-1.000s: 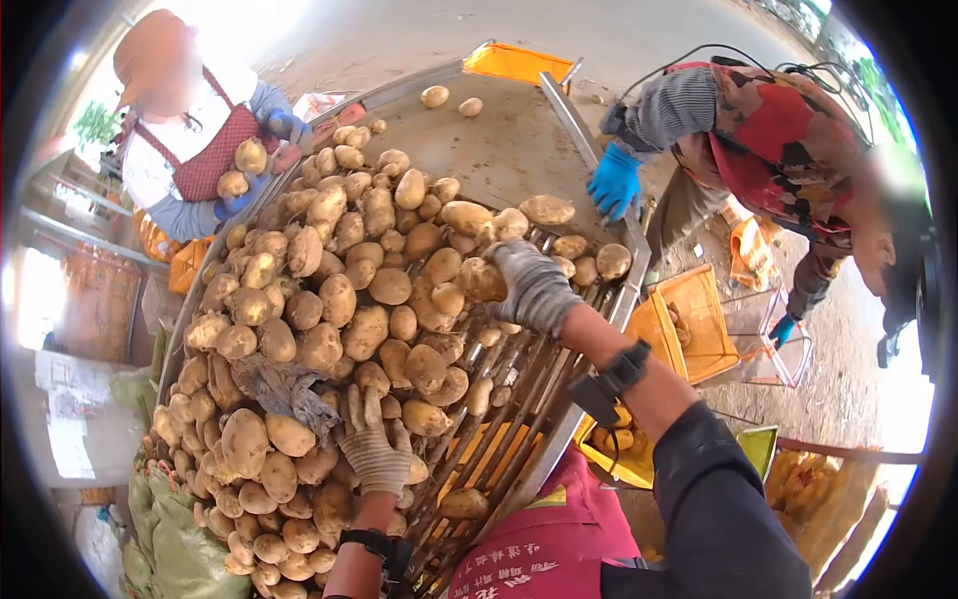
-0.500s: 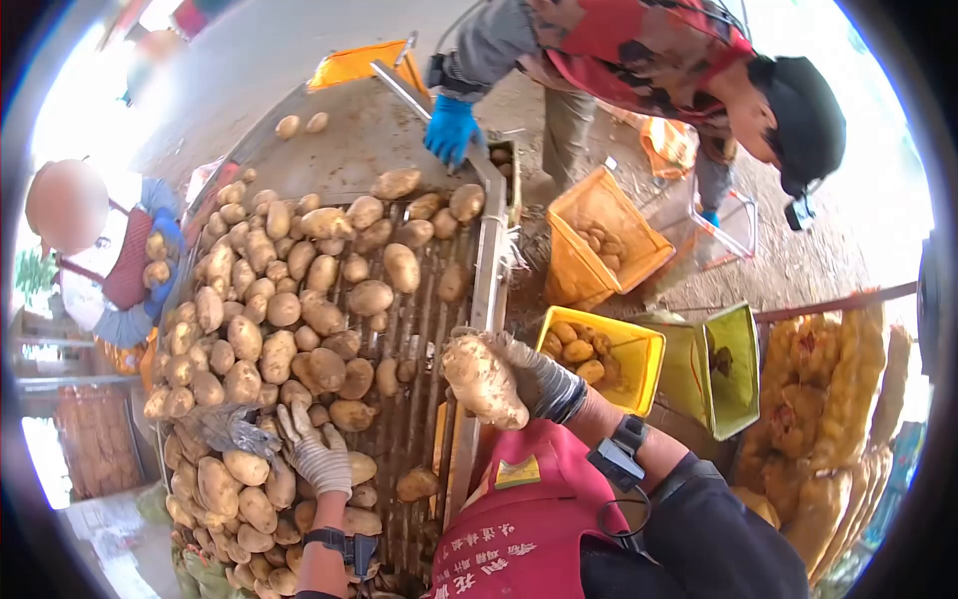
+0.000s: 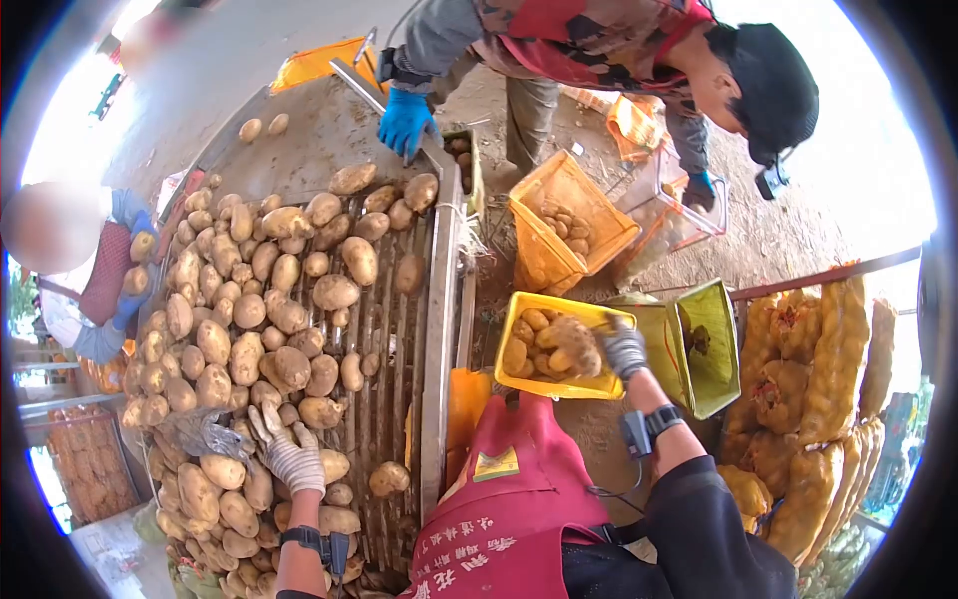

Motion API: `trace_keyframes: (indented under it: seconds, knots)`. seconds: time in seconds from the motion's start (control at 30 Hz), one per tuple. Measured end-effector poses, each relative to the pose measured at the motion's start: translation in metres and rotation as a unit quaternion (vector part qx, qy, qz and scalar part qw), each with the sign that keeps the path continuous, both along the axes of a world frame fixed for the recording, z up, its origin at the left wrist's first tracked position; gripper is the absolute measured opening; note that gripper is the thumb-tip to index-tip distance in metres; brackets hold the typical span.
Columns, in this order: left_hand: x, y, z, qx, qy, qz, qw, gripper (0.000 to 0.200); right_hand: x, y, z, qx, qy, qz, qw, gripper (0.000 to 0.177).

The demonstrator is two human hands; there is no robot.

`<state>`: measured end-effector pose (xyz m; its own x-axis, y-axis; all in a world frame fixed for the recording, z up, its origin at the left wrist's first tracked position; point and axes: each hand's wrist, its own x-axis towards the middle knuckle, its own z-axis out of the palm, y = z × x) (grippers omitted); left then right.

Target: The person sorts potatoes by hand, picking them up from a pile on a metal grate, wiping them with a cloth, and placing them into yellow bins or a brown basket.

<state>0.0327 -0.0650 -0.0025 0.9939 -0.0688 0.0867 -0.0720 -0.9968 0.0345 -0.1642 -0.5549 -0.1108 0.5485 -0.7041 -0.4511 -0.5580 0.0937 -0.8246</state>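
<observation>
Left hand (image 3: 294, 461), loosely spread, rests on potatoes (image 3: 213, 340), perhaps for support; right hand (image 3: 626, 349), over right edge of yellow crate (image 3: 554, 387), has unclear grip on blurred potato (image 3: 573, 344).

Soil-smeared potatoes (image 3: 246, 357) heap toward the left edge of the tabletop (image 3: 299, 165), one large, blurred potato (image 3: 573, 344) showing over others by the right edge of the yellow crate (image 3: 549, 388).

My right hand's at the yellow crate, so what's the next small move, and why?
I'd probably let the large potato settle onto the other potatoes in the yellow crate, then ease the right hand clear. The potato appears within the crate's rim, right beside the hand, though blur hides whether they touch.
</observation>
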Motion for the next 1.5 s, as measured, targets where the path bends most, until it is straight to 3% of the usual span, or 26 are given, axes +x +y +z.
trace_keyframes:
  seconds: [0.03, 0.07, 0.13, 0.23, 0.33, 0.4, 0.47, 0.53, 0.6, 0.67, 0.87, 0.93, 0.97, 1.1, 1.17, 1.23, 1.27, 1.3, 1.37, 1.5]
  knots:
    - [-0.001, -0.001, 0.002, -0.006, -0.013, -0.014, 1.0, 0.069, -0.007, -0.025, 0.001, -0.258, 0.195, 0.075, 0.943, 0.03]
    - [-0.001, -0.001, 0.001, -0.016, -0.017, -0.013, 1.0, 0.069, -0.033, -0.06, -0.073, -0.19, 0.003, 0.001, 0.982, 0.031]
    - [0.0, 0.005, -0.006, 0.006, -0.034, -0.019, 0.999, 0.067, -0.015, -0.054, -0.031, -0.136, -0.001, -0.02, 0.991, 0.03]
    - [0.0, 0.017, -0.017, -0.034, -0.044, -0.03, 0.998, 0.066, 0.038, -0.013, 0.002, -0.078, -0.019, 0.079, 0.994, 0.027]
    - [-0.001, 0.014, -0.014, 0.018, -0.037, -0.007, 0.999, 0.066, 0.097, 0.06, 0.056, -0.115, -0.169, 0.21, 0.956, 0.022]
    - [-0.001, 0.003, -0.003, 0.029, -0.039, -0.003, 0.999, 0.069, 0.13, 0.107, 0.08, -0.053, -0.205, 0.316, 0.925, 0.026]
    - [0.0, 0.005, -0.006, -0.008, -0.032, -0.004, 0.999, 0.071, 0.164, 0.153, 0.114, -0.154, -0.26, 0.45, 0.84, 0.026]
    - [-0.001, 0.005, -0.004, -0.017, -0.042, -0.013, 0.999, 0.073, 0.201, 0.196, 0.151, -0.086, -0.164, 0.581, 0.793, 0.041]
    - [-0.001, 0.003, -0.002, -0.023, -0.035, -0.004, 0.999, 0.074, 0.227, 0.238, 0.138, -0.21, -0.27, 0.593, 0.729, 0.057]
    - [-0.001, 0.0, 0.0, -0.03, -0.032, 0.008, 0.999, 0.074, 0.255, 0.275, 0.133, -0.262, -0.292, 0.598, 0.699, 0.066]
    - [-0.001, -0.001, 0.003, -0.051, -0.019, 0.016, 0.998, 0.074, 0.299, 0.316, 0.111, -0.327, -0.223, 0.644, 0.655, 0.059]
    - [-0.002, 0.002, 0.005, -0.054, -0.018, 0.014, 0.998, 0.075, 0.296, 0.301, 0.124, -0.33, -0.196, 0.699, 0.604, 0.055]
    - [-0.002, 0.0, 0.008, -0.056, -0.01, 0.016, 0.998, 0.074, 0.294, 0.294, 0.112, -0.336, -0.231, 0.687, 0.602, 0.053]
    - [-0.001, 0.004, 0.005, -0.08, -0.027, -0.005, 0.996, 0.07, 0.268, 0.237, 0.115, -0.331, -0.194, 0.725, 0.572, 0.053]
    - [0.0, 0.007, 0.003, -0.108, -0.014, -0.009, 0.994, 0.068, 0.272, 0.21, 0.107, -0.337, -0.108, 0.733, 0.58, 0.052]
    - [0.0, 0.008, 0.003, -0.145, -0.001, -0.024, 0.989, 0.066, 0.302, 0.192, 0.114, -0.306, 0.017, 0.779, 0.547, 0.052]
    - [0.001, 0.008, 0.003, -0.146, 0.001, -0.022, 0.989, 0.066, 0.317, 0.183, 0.098, -0.217, -0.072, 0.733, 0.641, 0.05]
    - [0.001, 0.008, 0.004, -0.148, 0.01, -0.021, 0.989, 0.065, 0.328, 0.18, 0.112, -0.273, -0.231, 0.652, 0.669, 0.048]
    - [0.001, 0.008, 0.004, -0.15, 0.02, -0.017, 0.988, 0.064, 0.38, 0.187, 0.136, -0.345, -0.296, 0.59, 0.667, 0.046]
    - [0.0, 0.011, -0.006, -0.157, 0.004, -0.013, 0.988, 0.066, 0.472, 0.215, 0.122, -0.389, -0.214, 0.489, 0.751, 0.049]
